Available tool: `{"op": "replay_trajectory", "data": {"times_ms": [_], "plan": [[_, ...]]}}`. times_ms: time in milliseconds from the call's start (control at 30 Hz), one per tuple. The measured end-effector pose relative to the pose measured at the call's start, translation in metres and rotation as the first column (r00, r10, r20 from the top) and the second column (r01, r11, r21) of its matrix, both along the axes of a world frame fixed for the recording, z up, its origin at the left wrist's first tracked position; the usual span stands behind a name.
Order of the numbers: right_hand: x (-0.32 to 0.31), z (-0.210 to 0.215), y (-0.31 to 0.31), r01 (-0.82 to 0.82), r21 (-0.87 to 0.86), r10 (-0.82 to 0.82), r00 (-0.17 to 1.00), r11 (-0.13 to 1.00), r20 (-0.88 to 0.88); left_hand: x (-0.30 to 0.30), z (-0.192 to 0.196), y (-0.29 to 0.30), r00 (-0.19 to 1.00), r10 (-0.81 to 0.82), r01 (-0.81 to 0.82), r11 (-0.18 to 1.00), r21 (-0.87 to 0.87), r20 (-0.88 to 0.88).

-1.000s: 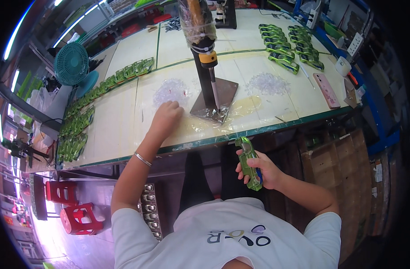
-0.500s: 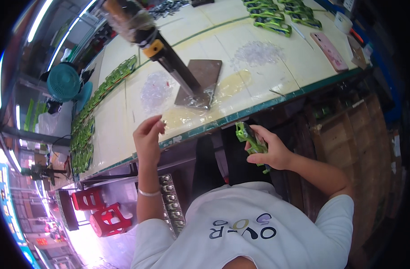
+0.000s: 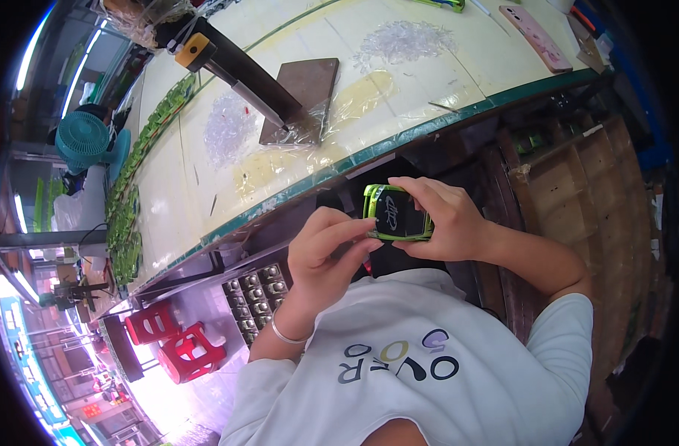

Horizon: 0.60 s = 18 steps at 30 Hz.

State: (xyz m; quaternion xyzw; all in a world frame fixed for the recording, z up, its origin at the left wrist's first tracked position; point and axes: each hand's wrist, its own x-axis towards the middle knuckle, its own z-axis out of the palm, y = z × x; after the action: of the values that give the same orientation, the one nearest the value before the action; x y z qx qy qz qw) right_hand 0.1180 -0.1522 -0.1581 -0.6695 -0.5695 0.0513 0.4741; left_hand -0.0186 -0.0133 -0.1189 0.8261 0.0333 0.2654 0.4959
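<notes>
My right hand [image 3: 451,219] is wrapped round the right side of a bright green and black toy car body [image 3: 397,213], held above my lap just off the table's near edge. The car's dark face, with a pale looping pattern on it, is turned up toward me. From the left, my left hand [image 3: 328,249] brings thumb and forefinger together at the car's left end. Whatever lies in that pinch is too small to make out. On the table beyond, small clear plastic pieces lie in a left pile [image 3: 232,130] and a right pile [image 3: 406,43].
A dark press-like post [image 3: 243,82] rises from a brown plate [image 3: 321,85] on the table. Rows of green car bodies [image 3: 124,215] line the left edge. A pink phone [image 3: 534,37] lies far right; a teal fan [image 3: 83,137], red stools [image 3: 191,353] and a tray of shiny parts [image 3: 258,297] are left.
My left hand has come from over the table edge to the car's left end. My right hand has raised and turned the car so its dark face shows. The view has shifted.
</notes>
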Motion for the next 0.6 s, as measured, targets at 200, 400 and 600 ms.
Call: {"op": "replay_trajectory", "data": {"times_ms": [200,400,600], "plan": [[0.000,-0.002,-0.001,0.007,0.014,-0.007,0.999,1.000,0.044,0.000,-0.003,0.002,1.000,0.012,-0.009,0.987,0.160,-0.017],[-0.001,-0.002,-0.001,0.009,0.012,-0.009,0.999,1.000,0.046,0.001,-0.007,0.003,1.000,-0.003,-0.001,0.982,0.190,0.018],[-0.003,0.001,-0.003,-0.009,-0.045,0.007,0.999,0.999,-0.051,0.000,-0.027,-0.008,0.988,0.112,-0.120,0.989,0.080,0.102]]}}
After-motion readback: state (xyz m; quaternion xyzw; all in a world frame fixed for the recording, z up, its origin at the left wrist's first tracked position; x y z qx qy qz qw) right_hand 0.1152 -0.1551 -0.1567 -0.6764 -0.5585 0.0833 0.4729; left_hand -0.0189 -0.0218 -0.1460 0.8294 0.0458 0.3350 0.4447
